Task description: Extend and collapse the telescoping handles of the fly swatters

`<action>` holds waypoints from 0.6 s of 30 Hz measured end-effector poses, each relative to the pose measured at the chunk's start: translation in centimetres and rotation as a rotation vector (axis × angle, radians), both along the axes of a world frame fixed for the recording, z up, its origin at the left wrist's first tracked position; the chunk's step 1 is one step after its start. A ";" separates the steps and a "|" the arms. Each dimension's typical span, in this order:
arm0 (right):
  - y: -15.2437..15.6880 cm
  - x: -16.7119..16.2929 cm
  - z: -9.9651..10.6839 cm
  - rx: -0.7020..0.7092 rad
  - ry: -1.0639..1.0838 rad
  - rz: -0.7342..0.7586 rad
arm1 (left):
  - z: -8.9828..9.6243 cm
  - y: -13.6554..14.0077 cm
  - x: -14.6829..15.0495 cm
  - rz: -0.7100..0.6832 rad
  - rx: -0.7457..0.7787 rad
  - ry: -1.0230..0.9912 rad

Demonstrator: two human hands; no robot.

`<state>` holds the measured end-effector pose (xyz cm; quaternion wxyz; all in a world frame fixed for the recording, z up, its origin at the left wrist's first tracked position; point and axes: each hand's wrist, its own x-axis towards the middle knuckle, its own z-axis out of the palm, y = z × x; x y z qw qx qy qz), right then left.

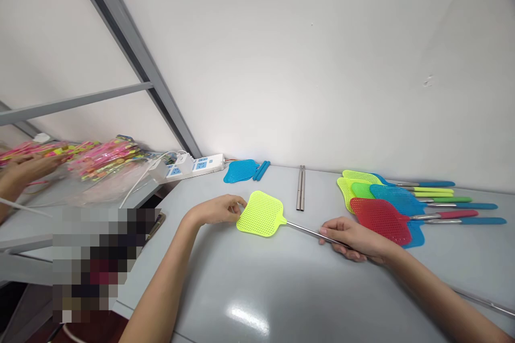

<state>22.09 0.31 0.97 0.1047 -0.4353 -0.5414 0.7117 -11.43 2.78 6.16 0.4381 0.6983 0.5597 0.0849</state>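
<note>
A yellow-green fly swatter (260,214) with a perforated plastic head lies across my front, its thin metal rod running right. My left hand (220,209) is at the head's left edge, fingers curled and closed on it; the fingertips are partly hidden. Farther along, my right hand (349,237) is wrapped around the rod. Past my right forearm, a thin metal rod (485,304) in line with it reaches the right edge of view. Just beyond my right hand lies a red fly swatter (380,220), overlapping others in blue, green and yellow.
At the back are blue swatter heads (241,170), blue handle grips (261,170), metal rods (300,187) and a white power strip (203,165). On the left, another person's hand (30,169) is by pink bagged items (108,158). A grey metal frame (137,59) stands there.
</note>
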 end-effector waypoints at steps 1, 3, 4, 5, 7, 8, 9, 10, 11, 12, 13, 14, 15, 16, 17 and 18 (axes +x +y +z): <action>0.0 0.0 0.0 0.002 0.003 0.000 | 0.1 -0.1 -0.1 -0.001 -0.017 0.007; 0.0 0.0 0.0 0.005 0.011 0.000 | 0.4 -0.2 -0.2 -0.018 -0.037 0.027; 0.0 0.0 -0.1 0.006 0.015 0.000 | 0.5 -0.3 -0.3 -0.025 -0.039 0.041; 0.0 0.1 -0.1 0.006 0.016 0.000 | 0.7 -0.4 -0.4 -0.031 -0.043 0.058; 0.1 0.1 -0.3 0.006 0.014 -0.007 | 1.0 -0.6 -0.5 -0.043 -0.056 0.091; 0.1 0.2 -0.3 0.005 0.011 -0.010 | 1.2 -0.6 -0.5 -0.054 -0.067 0.105; 0.1 0.2 -0.4 0.004 0.007 -0.014 | 1.3 -0.7 -0.6 -0.067 -0.079 0.117; 0.1 0.2 -0.4 0.002 0.004 -0.016 | 1.3 -0.7 -0.6 -0.079 -0.091 0.126; 0.1 0.2 -0.4 0.000 0.002 -0.018 | 1.3 -0.8 -0.6 -0.088 -0.099 0.132; 0.1 0.2 -0.4 -0.002 0.001 -0.019 | 1.3 -0.8 -0.6 -0.092 -0.103 0.137; 0.1 0.2 -0.4 -0.003 0.001 -0.018 | 1.2 -0.8 -0.5 -0.095 -0.107 0.143; 0.0 0.2 -0.3 -0.004 0.004 -0.016 | 1.1 -0.8 -0.5 -0.094 -0.111 0.148; 0.0 0.2 -0.3 -0.003 0.007 -0.015 | 1.0 -0.7 -0.5 -0.092 -0.115 0.151; 0.0 0.2 -0.2 -0.003 0.008 -0.014 | 0.9 -0.7 -0.5 -0.091 -0.122 0.149; 0.0 0.2 -0.1 -0.004 0.008 -0.013 | 0.9 -0.7 -0.5 -0.090 -0.134 0.143; 0.0 0.2 -0.1 -0.006 0.006 -0.012 | 0.8 -0.7 -0.5 -0.089 -0.148 0.133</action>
